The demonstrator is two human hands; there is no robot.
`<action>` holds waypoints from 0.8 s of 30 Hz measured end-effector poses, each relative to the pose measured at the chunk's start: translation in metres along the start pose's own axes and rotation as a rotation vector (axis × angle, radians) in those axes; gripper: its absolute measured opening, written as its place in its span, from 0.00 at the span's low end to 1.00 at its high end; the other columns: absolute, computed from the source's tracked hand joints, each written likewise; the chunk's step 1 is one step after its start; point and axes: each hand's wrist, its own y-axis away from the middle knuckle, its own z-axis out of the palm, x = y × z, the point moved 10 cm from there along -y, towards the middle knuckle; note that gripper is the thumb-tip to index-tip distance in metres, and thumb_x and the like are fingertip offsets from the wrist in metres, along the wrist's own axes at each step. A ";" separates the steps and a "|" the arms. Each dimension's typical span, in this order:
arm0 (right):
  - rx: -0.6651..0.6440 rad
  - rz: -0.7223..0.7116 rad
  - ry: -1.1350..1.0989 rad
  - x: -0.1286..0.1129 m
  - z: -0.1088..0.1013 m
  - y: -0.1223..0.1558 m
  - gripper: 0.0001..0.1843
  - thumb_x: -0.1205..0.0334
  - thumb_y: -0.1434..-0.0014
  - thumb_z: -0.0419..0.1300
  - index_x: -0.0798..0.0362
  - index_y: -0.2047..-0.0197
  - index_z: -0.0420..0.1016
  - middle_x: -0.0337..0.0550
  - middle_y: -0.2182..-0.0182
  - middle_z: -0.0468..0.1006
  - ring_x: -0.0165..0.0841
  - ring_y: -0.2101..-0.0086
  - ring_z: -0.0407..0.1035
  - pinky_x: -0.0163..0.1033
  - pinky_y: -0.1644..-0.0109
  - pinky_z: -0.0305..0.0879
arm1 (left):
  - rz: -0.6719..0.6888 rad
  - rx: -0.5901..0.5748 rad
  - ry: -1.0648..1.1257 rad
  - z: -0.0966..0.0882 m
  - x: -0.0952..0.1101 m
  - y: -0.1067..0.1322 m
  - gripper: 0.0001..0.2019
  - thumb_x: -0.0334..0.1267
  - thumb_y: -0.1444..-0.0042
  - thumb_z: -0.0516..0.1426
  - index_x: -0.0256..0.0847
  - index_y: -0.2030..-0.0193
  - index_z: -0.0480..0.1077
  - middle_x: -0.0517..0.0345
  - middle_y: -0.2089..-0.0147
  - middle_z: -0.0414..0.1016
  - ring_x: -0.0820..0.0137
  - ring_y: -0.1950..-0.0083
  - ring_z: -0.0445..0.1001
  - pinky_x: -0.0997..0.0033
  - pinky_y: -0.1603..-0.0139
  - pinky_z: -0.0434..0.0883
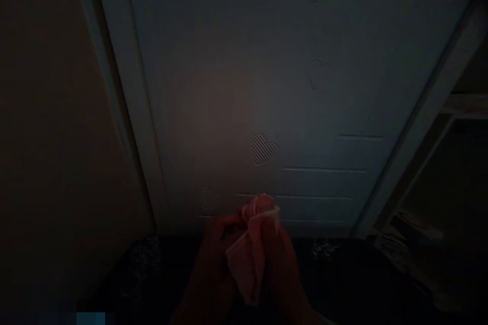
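A pink cloth (pixel 249 259) with pale edges is bunched between my two hands at the bottom centre of the head view. My left hand (pixel 219 249) grips it from the left, fingers curled at its upper part. On the other side my right hand (pixel 280 251) is closed around the cloth, thumb lying over it. One corner of the fabric hangs down between the wrists. Dim light hides most of the finger detail, and whether anything is wrapped inside the cloth cannot be seen.
A pale panel (pixel 213 101) with embossed hearts and lines stands in front, in a light frame (pixel 141 96). A brownish wall (pixel 49 111) is at the left. Shelving (pixel 465 104) with stacked items stands at the right. Dark fabric with light patterns lies below.
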 end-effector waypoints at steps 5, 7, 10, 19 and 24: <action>0.000 -0.101 0.202 -0.018 -0.005 0.003 0.21 0.40 0.49 0.68 0.51 0.69 0.77 0.36 0.77 0.74 0.28 0.77 0.65 0.30 0.74 0.66 | -0.010 -0.010 0.126 -0.014 -0.001 -0.006 0.07 0.36 0.44 0.60 0.48 0.67 0.82 0.55 0.59 0.78 0.64 0.56 0.78 0.70 0.54 0.75; -0.031 -0.100 0.269 -0.019 -0.001 0.005 0.20 0.41 0.48 0.67 0.50 0.67 0.77 0.37 0.75 0.75 0.29 0.75 0.66 0.30 0.73 0.67 | -0.016 0.084 0.058 -0.035 -0.004 -0.008 0.09 0.36 0.42 0.59 0.49 0.65 0.82 0.56 0.58 0.80 0.64 0.52 0.78 0.69 0.49 0.74; -0.125 -0.053 0.357 -0.014 0.013 0.009 0.16 0.46 0.46 0.67 0.50 0.64 0.76 0.37 0.75 0.74 0.29 0.75 0.67 0.31 0.73 0.66 | 0.002 0.108 -0.085 -0.051 0.001 -0.006 0.09 0.38 0.41 0.59 0.52 0.60 0.82 0.58 0.55 0.80 0.65 0.51 0.78 0.70 0.50 0.74; -0.326 -0.196 0.803 -0.009 0.030 0.012 0.10 0.53 0.42 0.60 0.52 0.68 0.72 0.42 0.71 0.74 0.34 0.70 0.66 0.37 0.69 0.61 | -0.109 0.175 -0.080 -0.035 0.013 0.006 0.09 0.44 0.52 0.66 0.50 0.62 0.80 0.59 0.55 0.77 0.63 0.52 0.75 0.68 0.49 0.71; -0.364 -0.222 0.832 -0.008 0.037 0.012 0.13 0.52 0.38 0.54 0.51 0.69 0.69 0.41 0.73 0.72 0.33 0.72 0.65 0.37 0.70 0.61 | -0.092 0.206 -0.177 -0.029 0.024 0.007 0.08 0.42 0.53 0.66 0.47 0.65 0.77 0.58 0.59 0.76 0.62 0.56 0.75 0.64 0.52 0.72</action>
